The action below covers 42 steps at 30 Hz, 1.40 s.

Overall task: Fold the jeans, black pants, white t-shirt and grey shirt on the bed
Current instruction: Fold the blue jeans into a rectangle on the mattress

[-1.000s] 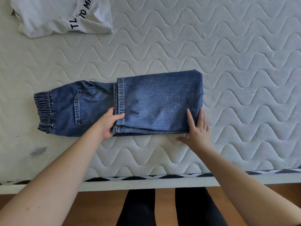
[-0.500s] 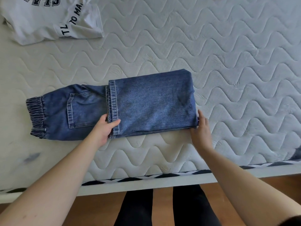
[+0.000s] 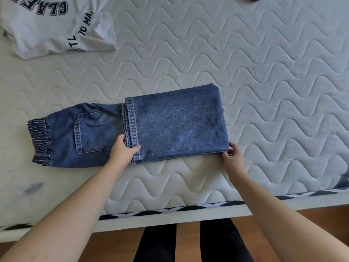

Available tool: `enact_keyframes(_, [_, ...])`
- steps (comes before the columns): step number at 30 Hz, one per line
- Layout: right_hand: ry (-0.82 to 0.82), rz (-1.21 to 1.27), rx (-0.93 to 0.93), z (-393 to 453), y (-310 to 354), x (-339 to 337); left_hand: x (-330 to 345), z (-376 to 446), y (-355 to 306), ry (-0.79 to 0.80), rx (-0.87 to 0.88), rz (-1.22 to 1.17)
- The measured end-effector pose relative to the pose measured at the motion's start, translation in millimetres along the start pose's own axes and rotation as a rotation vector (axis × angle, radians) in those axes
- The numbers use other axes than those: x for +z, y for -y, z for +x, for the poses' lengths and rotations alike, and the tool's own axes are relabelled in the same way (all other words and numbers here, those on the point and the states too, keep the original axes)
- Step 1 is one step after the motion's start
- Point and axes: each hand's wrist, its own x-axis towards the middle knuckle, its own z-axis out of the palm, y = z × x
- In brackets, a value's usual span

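Head view looks down at blue jeans (image 3: 147,127) lying half folded near the front edge of the bed (image 3: 264,72). Left hand (image 3: 122,151) pinches the hem end on top. Right hand (image 3: 233,157) pinches the folded corner. White t-shirt (image 3: 56,29) lies at the far left, well apart; its dark letters read "TO MA" and "TL". Lots of bare mattress shows on the right.
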Motion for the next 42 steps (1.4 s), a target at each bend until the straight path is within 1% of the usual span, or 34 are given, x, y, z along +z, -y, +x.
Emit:
enact_keyframes(2, [0.010, -0.022, -0.023, 0.4, 5.0, -4.3, -1.8, -0.5, -9.0, -0.027, 0.001, 0.150])
enact_keyframes(3, [-0.007, -0.014, -0.035, 1.7, 9.9, -6.2, -3.1, -1.5, -14.6, -0.085, 0.024, 0.191])
enact_keyframes(4, [-0.040, -0.004, -0.045, 4.9, 16.7, -7.6, -4.7, -2.2, -20.0, -0.177, 0.090, 0.228])
enact_keyframes(6, [-0.068, 0.025, -0.044, 17.9, 35.6, -7.8, -7.1, -0.6, -29.6, -0.356, 0.313, 0.345])
enact_keyframes(7, [-0.047, 0.037, -0.031, 26.9, 47.6, -5.4, -8.1, 3.1, -33.9, -0.391, 0.426, 0.437])
enact_keyframes(8, [-0.013, 0.020, -0.019, 37.1, 61.0, -1.6, -9.2, 8.0, -37.5, -0.377, 0.511, 0.548])
enact_keyframes(9, [0.023, -0.028, -0.021, 48.5, 75.2, 4.0, -9.5, 14.7, -39.5, -0.322, 0.550, 0.653])
enact_keyframes(11, [0.093, -0.143, -0.045, 70.4, 102.4, 16.9, -8.0, 29.5, -38.2, -0.175, 0.506, 0.804])
enact_keyframes(13, [0.147, -0.191, -0.056, 88.5, 122.2, 28.5, -4.7, 41.0, -30.2, -0.081, 0.432, 0.861])
enact_keyframes(15, [0.187, -0.265, -0.073, 99.8, 131.1, 33.9, 0.3, 44.0, -21.4, -0.078, 0.418, 0.887])
enact_keyframes(18, [0.237, -0.425, -0.150, 107.9, 131.3, 29.9, 12.3, 40.7, -16.0, -0.161, 0.370, 0.887])
enact_keyframes(21, [0.217, -0.398, -0.255, 111.0, 123.8, 17.8, 25.1, 37.7, -17.4, -0.180, 0.337, 0.868])
enact_keyframes(24, [0.167, -0.359, -0.312, 113.3, 117.3, -1.2, 34.9, 36.4, -24.2, -0.149, 0.379, 0.932])
enact_keyframes(26, [0.114, -0.376, -0.323, 116.8, 111.8, -21.8, 47.4, 32.1, -32.8, -0.121, 0.423, 0.956])
enact_keyframes(30, [-0.002, -0.381, -0.287, 131.6, 95.3, -83.8, 92.1, 17.7, -61.6, -0.024, 0.516, 0.956])
enact_keyframes(33, [-0.098, -0.390, -0.246, 146.7, 85.8, -134.4, 123.8, 5.8, -84.6, 0.043, 0.650, 1.002])
enact_keyframes(35, [-0.122, -0.371, -0.199, 156.6, 78.7, -159.8, 138.1, -0.2, -96.2, 0.059, 0.741, 1.040])
enact_keyframes(39, [-0.038, -0.234, -0.029, 166.9, 65.3, -181.6, 147.7, -7.1, -98.3, -0.047, 0.845, 1.062])
enact_keyframes(42, [0.077, -0.327, -0.005, 165.0, 57.0, -186.9, 148.4, -5.8, -84.7, -0.051, 0.902, 1.082])
